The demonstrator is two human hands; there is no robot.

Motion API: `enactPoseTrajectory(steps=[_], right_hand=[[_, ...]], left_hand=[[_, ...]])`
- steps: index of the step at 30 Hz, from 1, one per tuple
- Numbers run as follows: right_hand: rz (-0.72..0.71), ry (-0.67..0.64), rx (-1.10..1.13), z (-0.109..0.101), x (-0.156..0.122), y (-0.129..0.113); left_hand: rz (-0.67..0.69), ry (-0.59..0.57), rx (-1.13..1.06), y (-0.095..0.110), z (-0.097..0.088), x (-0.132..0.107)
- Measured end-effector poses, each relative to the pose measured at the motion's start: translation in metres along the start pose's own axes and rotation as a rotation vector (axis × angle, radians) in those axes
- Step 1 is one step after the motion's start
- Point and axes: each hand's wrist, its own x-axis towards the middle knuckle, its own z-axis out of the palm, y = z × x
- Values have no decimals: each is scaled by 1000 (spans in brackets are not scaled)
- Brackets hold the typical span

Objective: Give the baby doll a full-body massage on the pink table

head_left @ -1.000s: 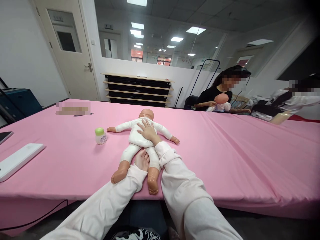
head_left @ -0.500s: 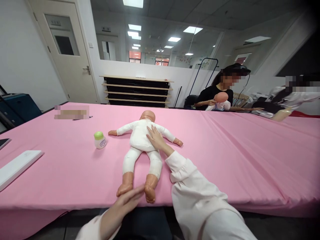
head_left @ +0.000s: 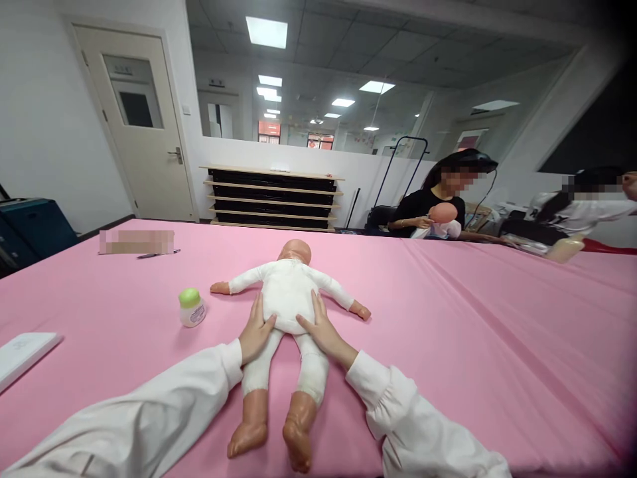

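A baby doll [head_left: 288,292] with a white cloth body and tan head, hands and feet lies on the pink-covered table, its head away from me. No face shows on the side turned up. My left hand [head_left: 256,333] rests against the doll's left-of-picture hip, fingers stretched along its side and thumb on the lower torso. Opposite it, my right hand [head_left: 323,326] lies on the other hip, thumb pointing inward and fingers extended up the side. Both hands touch the doll without closing round it.
Left of the doll stands a small jar [head_left: 192,308] with a green lid. A white flat box [head_left: 24,355] lies at the left edge. Near the far left is a pen [head_left: 158,253]. Across the table [head_left: 448,345], a person [head_left: 423,209] holds another doll [head_left: 442,216]; a bottle [head_left: 565,249] lies nearby.
My left hand has moved up from the doll's feet to its hip. My right hand has slid down from the upper back to the other hip. The view has tilted up slightly.
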Motion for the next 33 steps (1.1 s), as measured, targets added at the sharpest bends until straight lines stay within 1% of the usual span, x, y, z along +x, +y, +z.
enactPoseTrajectory(steps=[2,4,6,9,11,13,16,18,25,29,31,33], right_hand=[[17,29,-16,-2,8,9],[16,66,-19,-5,17,17],[-5,89,-1,-9,25,23],[-50,90,51,-12,29,29],[-66,62,103,-15,28,33],[-79,2,144,-19,25,37],[-98,-87,138,-24,22,41],[-106,-106,113,-25,22,43],[-110,-83,90,-25,24,42],[-97,-69,78,-23,20,40],[-106,-50,34,-23,18,39],[-133,27,-59,-25,21,35]], left_hand=[[12,-36,-13,-5,13,11],[22,-61,-27,-6,19,15],[45,-70,-36,-6,19,18],[80,-69,-38,-8,16,19],[103,-78,-40,-10,13,19],[113,-69,-53,-11,12,18],[109,-37,-69,-12,13,18],[112,-31,-66,-12,13,17],[114,-51,-31,-8,11,17],[123,-37,-36,-12,12,16],[129,-25,-15,-13,12,14],[139,15,41,-11,10,16]])
